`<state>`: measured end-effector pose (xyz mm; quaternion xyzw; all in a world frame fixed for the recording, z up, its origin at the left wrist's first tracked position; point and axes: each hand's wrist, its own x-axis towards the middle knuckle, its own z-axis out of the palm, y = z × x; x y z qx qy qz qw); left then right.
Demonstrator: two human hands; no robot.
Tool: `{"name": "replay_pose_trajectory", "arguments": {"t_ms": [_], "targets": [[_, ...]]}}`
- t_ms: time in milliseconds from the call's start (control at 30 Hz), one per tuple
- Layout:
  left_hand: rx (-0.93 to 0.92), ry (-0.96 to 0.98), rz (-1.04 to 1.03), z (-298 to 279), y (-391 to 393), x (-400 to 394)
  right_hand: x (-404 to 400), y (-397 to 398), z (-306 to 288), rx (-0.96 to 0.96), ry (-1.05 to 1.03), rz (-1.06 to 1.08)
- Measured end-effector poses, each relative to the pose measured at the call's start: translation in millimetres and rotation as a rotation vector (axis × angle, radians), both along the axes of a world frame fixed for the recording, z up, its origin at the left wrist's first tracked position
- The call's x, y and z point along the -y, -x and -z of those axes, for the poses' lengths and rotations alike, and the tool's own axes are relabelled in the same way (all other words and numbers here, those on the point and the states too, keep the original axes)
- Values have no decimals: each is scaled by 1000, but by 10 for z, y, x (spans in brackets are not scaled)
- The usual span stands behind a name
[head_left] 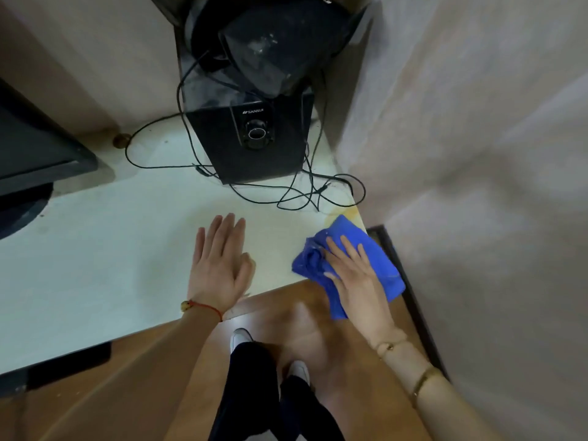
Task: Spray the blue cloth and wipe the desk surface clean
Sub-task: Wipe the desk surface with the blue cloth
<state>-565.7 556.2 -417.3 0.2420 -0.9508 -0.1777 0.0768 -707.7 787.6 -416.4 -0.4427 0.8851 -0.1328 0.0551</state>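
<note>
A person leans over a pale table [95, 249], the right hand [356, 278] pressed flat on a crumpled blue cloth [375, 249] at the table's front corner, to the right of and nearer the camera than a black Sansui speaker [254, 144]. The right hand's fingers [346, 246] lie spread and extended across the cloth rather than curled around it; part of the cloth hangs past the table's front edge. A yellowish stain [345, 214] marks the surface just beyond the cloth, between it and the speaker. The left hand [219, 265] rests palm down on the bare table, apart from the cloth and in front of the speaker, its fingers [222, 227] straight and close together, holding nothing. A red cord bracelet [203, 308] circles the left wrist. Thin black cables [299, 192] loop across the table around the speaker's base. The corner of a dark monitor [41, 151] stands well to the speaker's left. Below the table edge, dark trousers and pale shoes show against a wooden floor [127, 393].
</note>
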Motion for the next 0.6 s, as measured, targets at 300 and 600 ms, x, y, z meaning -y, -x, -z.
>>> {"name": "replay_pose_trajectory", "arguments": {"t_ms": [300, 600], "targets": [[17, -6, -3, 24, -5, 14, 321, 23, -28, -23, 19, 68], [29, -23, -6, 20, 0, 13, 392, 675, -124, 82, 98, 193]]}}
